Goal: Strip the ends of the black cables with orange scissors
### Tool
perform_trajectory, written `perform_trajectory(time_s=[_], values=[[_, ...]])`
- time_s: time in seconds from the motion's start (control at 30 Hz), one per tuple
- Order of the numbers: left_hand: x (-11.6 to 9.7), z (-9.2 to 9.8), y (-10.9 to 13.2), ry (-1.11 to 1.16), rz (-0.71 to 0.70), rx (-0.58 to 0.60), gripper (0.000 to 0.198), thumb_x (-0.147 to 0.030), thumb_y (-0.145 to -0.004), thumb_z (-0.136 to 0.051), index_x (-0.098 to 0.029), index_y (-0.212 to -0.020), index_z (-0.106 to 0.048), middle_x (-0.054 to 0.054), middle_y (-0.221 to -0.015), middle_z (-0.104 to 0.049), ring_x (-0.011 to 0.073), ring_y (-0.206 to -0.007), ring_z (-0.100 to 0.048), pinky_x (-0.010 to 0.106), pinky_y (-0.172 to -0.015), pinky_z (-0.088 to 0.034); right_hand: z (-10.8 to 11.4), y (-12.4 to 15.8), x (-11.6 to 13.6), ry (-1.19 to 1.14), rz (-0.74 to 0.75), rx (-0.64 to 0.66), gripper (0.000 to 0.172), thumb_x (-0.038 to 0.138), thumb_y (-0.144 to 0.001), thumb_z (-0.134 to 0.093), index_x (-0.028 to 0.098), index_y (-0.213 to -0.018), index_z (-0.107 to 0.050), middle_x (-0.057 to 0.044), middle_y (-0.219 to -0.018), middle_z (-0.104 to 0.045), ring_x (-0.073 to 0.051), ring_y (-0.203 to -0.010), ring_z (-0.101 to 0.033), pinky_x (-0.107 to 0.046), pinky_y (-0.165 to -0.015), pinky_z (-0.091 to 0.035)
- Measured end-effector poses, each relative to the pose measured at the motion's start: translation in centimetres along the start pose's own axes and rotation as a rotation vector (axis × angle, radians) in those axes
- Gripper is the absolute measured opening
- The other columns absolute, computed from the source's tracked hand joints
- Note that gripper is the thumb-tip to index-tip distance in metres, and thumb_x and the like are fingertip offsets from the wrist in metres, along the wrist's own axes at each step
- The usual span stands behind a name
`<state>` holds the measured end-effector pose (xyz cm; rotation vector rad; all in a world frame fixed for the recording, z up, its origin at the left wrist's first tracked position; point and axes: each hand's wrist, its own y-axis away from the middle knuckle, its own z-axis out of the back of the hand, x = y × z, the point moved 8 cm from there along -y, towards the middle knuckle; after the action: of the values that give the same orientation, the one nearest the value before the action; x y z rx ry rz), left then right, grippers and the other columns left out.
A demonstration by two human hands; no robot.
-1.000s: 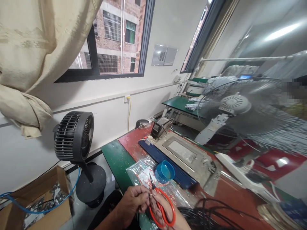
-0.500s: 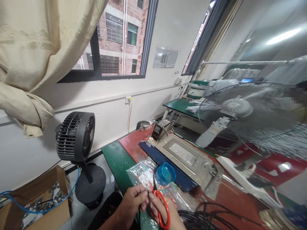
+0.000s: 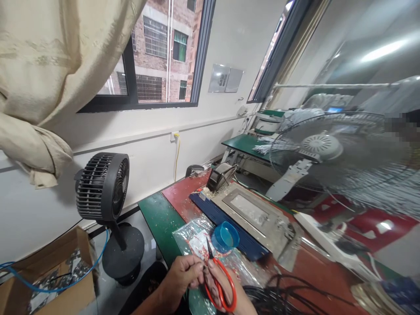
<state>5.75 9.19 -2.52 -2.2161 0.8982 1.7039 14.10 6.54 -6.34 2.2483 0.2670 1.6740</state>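
Note:
My left hand (image 3: 183,276) is closed in a pinch at the bottom middle, thumb against forefinger. A thin dark cable seems to be in it, mostly hidden by the fingers. Right beside it, my right hand (image 3: 223,280) is closed around scissors with red-orange handles (image 3: 234,289). Their dark pointed blades (image 3: 209,249) point up and away, over a clear plastic bag (image 3: 193,234) with small red bits on it. A blue round tub (image 3: 225,236) stands just beyond the blades. Black cables (image 3: 272,297) lie coiled to the right of my right hand.
A metal-topped device with a blue front (image 3: 229,227) and a tape dispenser (image 3: 220,175) stand on the red and green table (image 3: 157,218). At right are a power strip (image 3: 328,238) and a large fan (image 3: 323,146). A black fan (image 3: 105,186) and a carton (image 3: 70,293) are at left.
My right hand has shifted slightly right with the scissors, and their handles have spread apart. The fingertips of both hands are a little farther apart. My left hand keeps its pinch.

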Motion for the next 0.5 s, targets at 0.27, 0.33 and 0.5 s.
perform_trajectory(time_s=[0.27, 0.33, 0.5], values=[[0.5, 0.0, 0.1, 0.058, 0.003, 0.006, 0.035, -0.047, -0.073, -0.058, -0.013, -0.063, -0.052, -0.002, -0.053, -0.046, 0.0050, -0.044, -0.030, 0.024, -0.047, -0.018, -0.6, 0.2, 0.8, -0.024, 0.026, 0.022, 0.054, 0.067, -0.064, -0.056, 0.017, -0.044, -0.047, 0.006, -0.029, -0.038, -0.005, -0.025, -0.033, -0.018, -0.027, -0.020], [0.9, 0.0, 0.0, 0.104, 0.009, 0.009, 0.034, -0.046, -0.073, -0.059, -0.013, -0.064, -0.052, -0.002, -0.054, -0.046, 0.0047, -0.045, -0.030, 0.023, -0.047, -0.017, -0.6, 0.3, 1.1, -0.028, 0.043, 0.015, 0.055, 0.067, -0.065, -0.056, 0.017, -0.042, -0.046, 0.006, -0.028, -0.037, -0.004, -0.025, -0.032, -0.018, -0.027, -0.019], [1.2, -0.2, 0.0, 0.180, 0.020, 0.007, 0.032, -0.043, -0.073, -0.060, -0.013, -0.066, -0.053, -0.002, -0.056, -0.046, 0.0052, -0.048, -0.034, 0.023, -0.050, -0.020, -0.7, 0.8, 1.8, 0.009, 0.079, -0.006, 0.054, 0.063, -0.070, -0.054, 0.017, -0.042, -0.046, 0.006, -0.029, -0.037, -0.004, -0.025, -0.032, -0.018, -0.028, -0.018]])
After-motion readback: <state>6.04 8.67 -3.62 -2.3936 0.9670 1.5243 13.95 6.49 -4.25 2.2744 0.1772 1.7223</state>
